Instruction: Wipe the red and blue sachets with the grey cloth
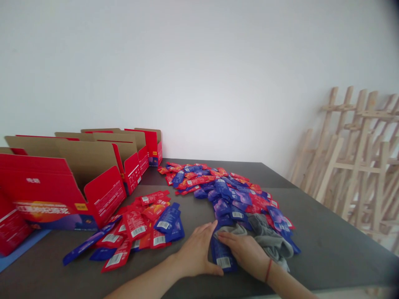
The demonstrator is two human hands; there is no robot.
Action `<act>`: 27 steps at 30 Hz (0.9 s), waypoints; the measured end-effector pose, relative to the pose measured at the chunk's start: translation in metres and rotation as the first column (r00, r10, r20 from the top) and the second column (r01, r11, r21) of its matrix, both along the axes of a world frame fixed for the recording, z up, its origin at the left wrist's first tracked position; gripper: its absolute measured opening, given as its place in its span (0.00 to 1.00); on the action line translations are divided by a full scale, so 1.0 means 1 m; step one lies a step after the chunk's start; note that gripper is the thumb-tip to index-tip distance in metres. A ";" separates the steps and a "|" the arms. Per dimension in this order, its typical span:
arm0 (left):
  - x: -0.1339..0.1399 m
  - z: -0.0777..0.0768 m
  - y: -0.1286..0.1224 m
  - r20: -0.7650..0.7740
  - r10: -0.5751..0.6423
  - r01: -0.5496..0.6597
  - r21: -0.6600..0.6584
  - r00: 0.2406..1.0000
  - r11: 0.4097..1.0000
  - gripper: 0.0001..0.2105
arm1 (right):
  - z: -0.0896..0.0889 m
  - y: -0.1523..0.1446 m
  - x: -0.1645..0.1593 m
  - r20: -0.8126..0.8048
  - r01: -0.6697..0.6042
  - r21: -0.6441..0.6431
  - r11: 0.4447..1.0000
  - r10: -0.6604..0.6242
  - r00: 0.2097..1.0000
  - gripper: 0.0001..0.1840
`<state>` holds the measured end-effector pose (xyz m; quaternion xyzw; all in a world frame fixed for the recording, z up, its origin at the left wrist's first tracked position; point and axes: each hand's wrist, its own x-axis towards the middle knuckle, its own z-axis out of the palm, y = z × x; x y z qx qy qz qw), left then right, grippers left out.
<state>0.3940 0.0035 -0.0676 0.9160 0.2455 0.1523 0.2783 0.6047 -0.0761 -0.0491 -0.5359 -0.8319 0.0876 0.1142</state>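
Note:
A blue pouch (222,251) with a white barcode label lies flat at the front of the dark table. My left hand (198,249) rests along the pouch's left side, with its thumb spread away from the fingers near the pouch's lower edge. From the right, my right hand (246,253) presses a bunched grey cloth (271,238) onto the pouch, its fingers over the cloth. The cloth trails out behind that hand to the right. Just beyond both hands begins a long heap of red and blue pouches (222,187).
A smaller pile of red and blue pouches (137,222) lies left of my left hand. Several open red cartons (106,195) stand along the table's left side. Wooden easels (355,166) lean at the right, by a white wall (199,83).

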 end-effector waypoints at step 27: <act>-0.002 0.005 0.000 0.012 0.004 -0.004 -0.021 1.000 1.000 0.58 | 0.005 0.005 0.005 0.004 -0.085 -0.008 0.996 0.085 0.996 0.34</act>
